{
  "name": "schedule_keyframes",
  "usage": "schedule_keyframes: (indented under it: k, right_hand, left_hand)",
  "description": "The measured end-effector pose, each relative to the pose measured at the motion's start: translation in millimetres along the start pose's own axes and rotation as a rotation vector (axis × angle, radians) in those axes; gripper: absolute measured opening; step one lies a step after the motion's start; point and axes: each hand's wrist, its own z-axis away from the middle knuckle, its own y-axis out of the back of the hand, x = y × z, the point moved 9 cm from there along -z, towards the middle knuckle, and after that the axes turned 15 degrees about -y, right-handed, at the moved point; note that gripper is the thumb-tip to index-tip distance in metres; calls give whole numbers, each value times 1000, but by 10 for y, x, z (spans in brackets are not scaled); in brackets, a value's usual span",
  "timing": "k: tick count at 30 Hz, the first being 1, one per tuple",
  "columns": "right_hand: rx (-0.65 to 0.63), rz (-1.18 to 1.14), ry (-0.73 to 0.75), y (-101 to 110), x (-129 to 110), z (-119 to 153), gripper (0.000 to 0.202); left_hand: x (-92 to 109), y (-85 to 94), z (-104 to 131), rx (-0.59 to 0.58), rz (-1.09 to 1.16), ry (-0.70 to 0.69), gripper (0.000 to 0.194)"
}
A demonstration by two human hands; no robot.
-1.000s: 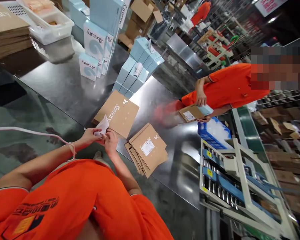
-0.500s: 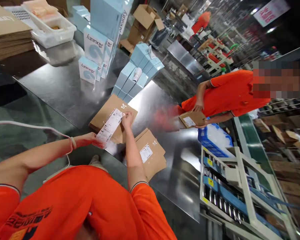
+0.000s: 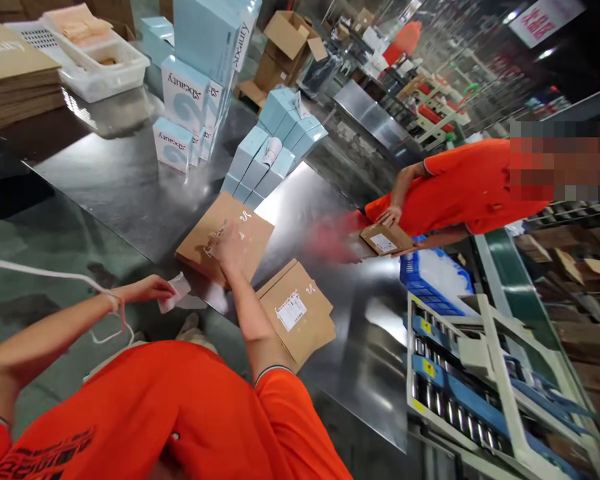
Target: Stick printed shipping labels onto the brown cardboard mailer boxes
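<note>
The flat brown cardboard mailer (image 3: pixel 225 237) printed with a white logo lies on the steel table (image 3: pixel 130 193), just in front of the row of pale blue cartons (image 3: pixel 273 150). A white shipping label is being pressed onto its face under the right hand (image 3: pixel 229 245), held flat with fingers spread; the label is mostly hidden. A crumpled white backing strip (image 3: pixel 176 293) is pinched in the left hand (image 3: pixel 147 289) off the table edge. Labelling is judged nearly done; smoothing and discarding the strip are left. Already-labelled brown mailers (image 3: pixel 297 312) are stacked beside.
</note>
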Motion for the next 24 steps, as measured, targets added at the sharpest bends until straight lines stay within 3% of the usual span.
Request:
schedule_keyframes:
  k: [2,4,6,9,12,15,17,20,22,24]
  right_hand:
    - [-113,-25,-22,-153,-7,-13,66]
    - [-126,-47,-135,-65,176,-142,62]
    - [-54,-53,-276,214,469,-275,59]
    - [74,-42,-457,650,896,-246,60]
    - [116,-37,-621,810,1215,46,54]
    - [102,-48,-762,852,1491,384,39]
    - [133,-64,-843,1025,1728,608,36]
    - [241,-73,-970,1581,2210,1059,44]
    - [323,-62,-1072,2037,2548,1452,48]
    - [395,-38,-1175,2412,2788,1837,52]
  left_hand:
    - [108,-156,12,-177,-3,39,28]
    - [287,-200,-60,-220,-7,17,50]
    - [508,-51,-237,-75,-71,-74,66]
    - [760,248,-477,193,-210,-195,65]
    - [760,247,-610,189,-291,-180,74]
    - [582,-55,-604,-22,-271,-80,95]
    - [493,-314,-537,-174,-160,-55,103]
    - [496,-463,-458,-205,37,-118,89]
    - [513,-425,-420,-160,101,-155,70]
    - [538,-382,-366,-129,121,-172,63]
